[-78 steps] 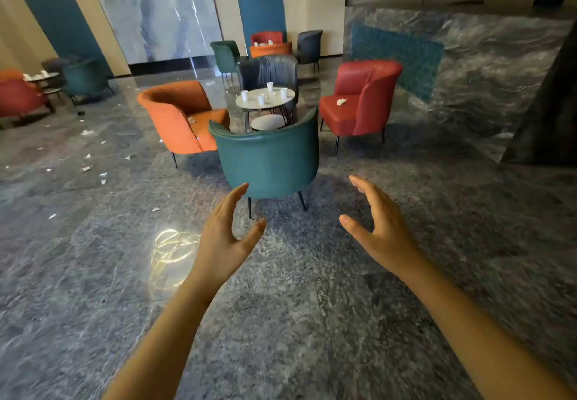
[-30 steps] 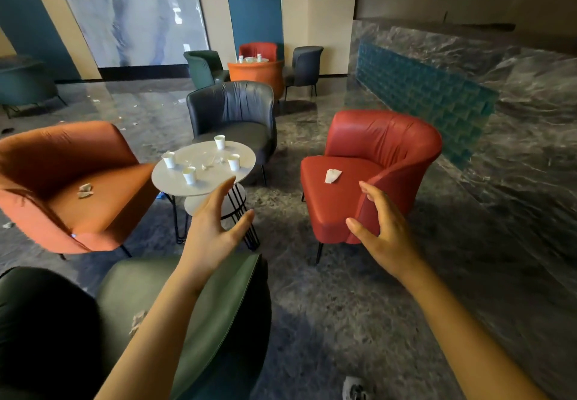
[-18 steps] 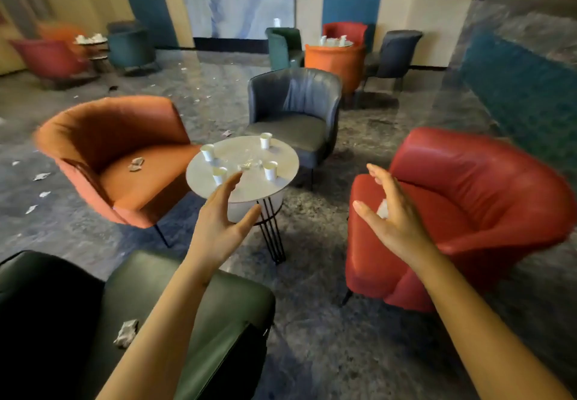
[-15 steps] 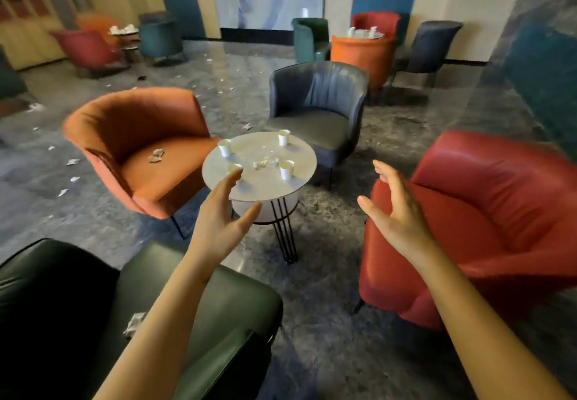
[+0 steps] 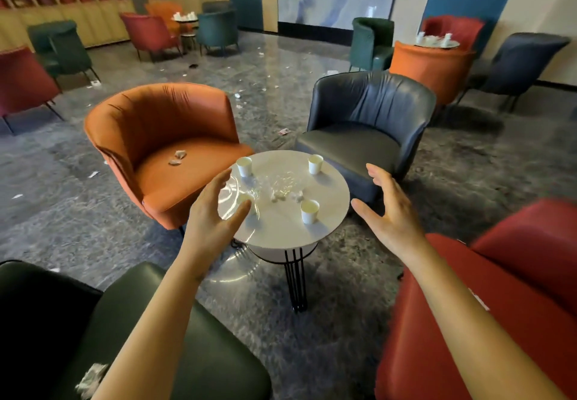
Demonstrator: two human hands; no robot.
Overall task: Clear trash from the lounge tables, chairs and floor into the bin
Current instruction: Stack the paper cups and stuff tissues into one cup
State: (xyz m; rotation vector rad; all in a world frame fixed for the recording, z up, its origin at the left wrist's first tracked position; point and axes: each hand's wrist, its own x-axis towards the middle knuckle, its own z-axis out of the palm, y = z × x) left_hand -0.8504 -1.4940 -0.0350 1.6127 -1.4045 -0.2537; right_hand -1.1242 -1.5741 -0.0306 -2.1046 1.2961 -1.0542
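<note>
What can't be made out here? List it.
Head view:
- Paper cup on the table: mostly hidden by the left hand.
- Scraps at its centre: too small, washed by glare.
- Red chair: blurred, cut by the right edge.
- Bin: nowhere in frame.

paper cups (image 5: 309,211): upright on table (image 5: 327,187) | wads (image 5: 178,157): orange seat (image 5: 193,181) (crumpled) | scraps (image 5: 93,174): floor (image 5: 78,228)

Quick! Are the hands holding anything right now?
Left hand: open, fingers spread, holding nothing.
Right hand: open, fingers straight, holding nothing.
</note>
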